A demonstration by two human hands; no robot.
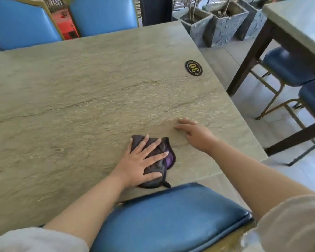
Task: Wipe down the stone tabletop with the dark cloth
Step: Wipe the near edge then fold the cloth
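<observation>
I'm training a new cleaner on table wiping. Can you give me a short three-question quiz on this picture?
1. True or false: the left hand lies flat on the dark cloth.
2. What number is on the oval table tag?
3. The right hand is: A) gripping the cloth, B) resting bare on the stone tabletop, C) holding the blue chair.

Key: 1 true; 2 thirty; 3 B.

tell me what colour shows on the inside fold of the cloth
Purple, peeking out at the right edge of the dark cloth beside the left hand; clearest in the head view.
</observation>
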